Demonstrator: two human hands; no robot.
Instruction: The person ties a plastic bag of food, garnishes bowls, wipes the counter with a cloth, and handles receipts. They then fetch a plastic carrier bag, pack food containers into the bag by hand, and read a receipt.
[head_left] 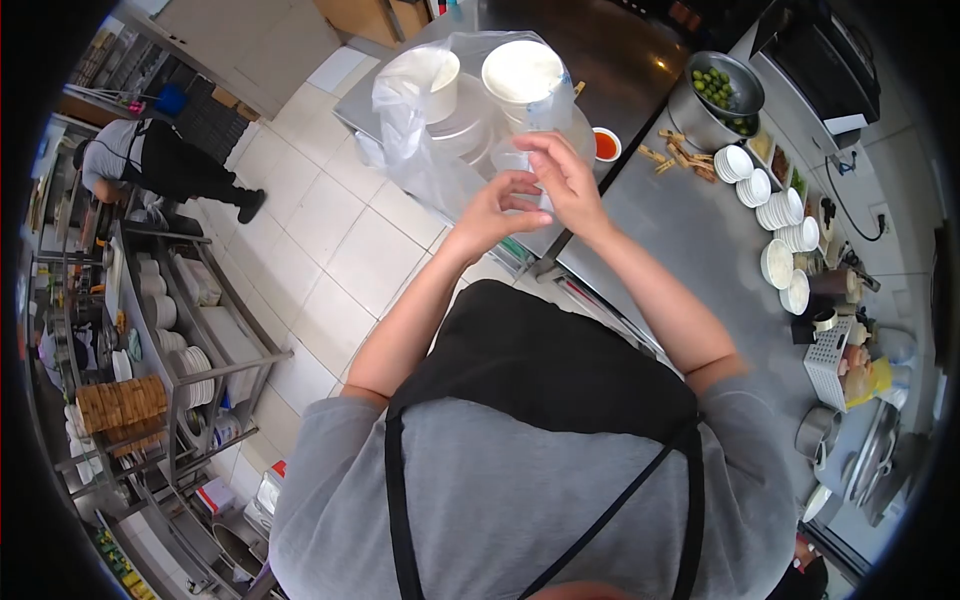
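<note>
My left hand (pixel 490 218) and my right hand (pixel 568 190) meet at the near edge of the steel counter, fingers curled toward each other. Between them shows a bit of something small and whitish, mostly covered by the fingers; its kind is unclear. Just beyond, a clear plastic bag (pixel 402 112) lies partly around a white tub (pixel 440 95) and clear round containers (pixel 462 130). A second white tub (pixel 522 70) with a pale lid stands to its right. Right of my hands sits a small cup of red sauce (pixel 606 144).
On the right counter stand a steel pot (pixel 690 115) with a bowl of green fruit (pixel 714 88), stacked white bowls (pixel 735 163) and a white basket (pixel 828 360) of bottles. To the left, a co-worker (pixel 150 160) bends near a steel rack (pixel 225 365) of dishes.
</note>
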